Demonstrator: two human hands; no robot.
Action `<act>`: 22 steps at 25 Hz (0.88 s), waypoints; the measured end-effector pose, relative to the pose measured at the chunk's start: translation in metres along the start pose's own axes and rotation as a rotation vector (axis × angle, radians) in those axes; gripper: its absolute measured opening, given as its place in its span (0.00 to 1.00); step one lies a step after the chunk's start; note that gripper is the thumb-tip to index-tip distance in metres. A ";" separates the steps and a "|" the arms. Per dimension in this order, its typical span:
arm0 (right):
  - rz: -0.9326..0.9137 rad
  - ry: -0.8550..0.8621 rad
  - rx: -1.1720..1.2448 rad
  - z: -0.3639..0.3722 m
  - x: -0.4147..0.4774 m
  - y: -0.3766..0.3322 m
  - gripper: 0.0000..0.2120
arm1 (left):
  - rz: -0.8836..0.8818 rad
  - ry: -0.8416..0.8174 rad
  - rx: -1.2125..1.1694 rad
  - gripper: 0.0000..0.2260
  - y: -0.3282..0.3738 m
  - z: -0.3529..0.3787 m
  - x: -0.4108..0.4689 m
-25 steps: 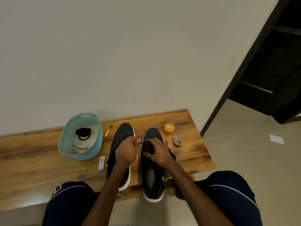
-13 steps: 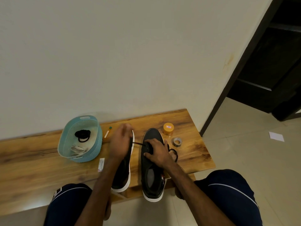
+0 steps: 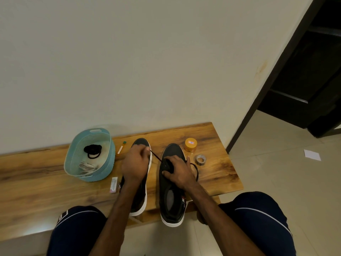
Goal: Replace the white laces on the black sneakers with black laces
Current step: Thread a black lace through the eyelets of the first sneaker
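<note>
Bench [image 3: 46,182]: wood, strong grain, varnished to a gloss; light reflects off its near left edge. Left sneaker [image 3: 140,200] and right sneaker [image 3: 172,152]: matt black cloth uppers, smooth white rubber-like soles. Black lace [image 3: 156,157]: matt woven cord. Basket [image 3: 99,175] near the back edge: pale blue plastic, wall moulded in a weave texture. White laces [image 3: 86,166] inside it look like flat cloth. Jar [image 3: 190,145] toward the right back corner: glossy orange plastic. Tape roll [image 3: 200,159] beside it: grey, slight sheen.
</note>
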State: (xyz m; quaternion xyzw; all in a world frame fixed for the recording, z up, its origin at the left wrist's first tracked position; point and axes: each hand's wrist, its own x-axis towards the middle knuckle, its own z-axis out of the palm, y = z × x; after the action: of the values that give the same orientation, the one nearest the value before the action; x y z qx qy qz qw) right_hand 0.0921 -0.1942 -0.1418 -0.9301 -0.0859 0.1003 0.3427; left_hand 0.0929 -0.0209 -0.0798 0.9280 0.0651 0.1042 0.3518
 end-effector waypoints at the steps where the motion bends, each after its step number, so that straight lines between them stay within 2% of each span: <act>1: -0.011 -0.003 -0.006 0.000 0.000 -0.002 0.27 | -0.020 0.041 -0.066 0.10 -0.003 -0.009 0.003; 4: -0.020 0.108 -0.005 0.000 -0.006 -0.005 0.28 | -0.046 -0.013 -0.107 0.10 -0.005 -0.019 0.001; 6: 0.087 0.183 0.076 -0.011 -0.012 -0.002 0.26 | -0.081 -0.058 -0.028 0.10 -0.007 -0.014 -0.003; 10: 0.261 -0.002 0.024 -0.045 -0.020 0.003 0.14 | -0.140 -0.056 0.119 0.11 -0.007 -0.007 -0.004; 12: 0.299 0.051 -0.020 -0.058 -0.021 -0.003 0.10 | -0.140 -0.066 0.136 0.11 -0.003 -0.007 -0.006; 15: 0.381 0.223 -0.146 -0.083 -0.024 -0.011 0.20 | -0.176 -0.036 0.190 0.11 -0.003 -0.010 -0.008; 18: 0.435 0.220 -0.235 -0.103 -0.027 -0.008 0.21 | -0.174 -0.031 0.198 0.12 -0.003 -0.013 -0.007; 20: 0.393 0.176 -0.002 -0.106 -0.029 -0.010 0.17 | -0.165 -0.028 0.185 0.12 -0.002 -0.014 -0.005; 22: 0.296 0.161 0.510 -0.115 -0.032 -0.023 0.16 | -0.145 -0.018 0.186 0.12 0.001 -0.012 -0.007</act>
State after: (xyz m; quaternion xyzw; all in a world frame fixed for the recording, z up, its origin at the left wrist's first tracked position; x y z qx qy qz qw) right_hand 0.0870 -0.2552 -0.0369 -0.8214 0.1060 0.0932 0.5526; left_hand 0.0835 -0.0151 -0.0711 0.9504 0.1385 0.0637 0.2713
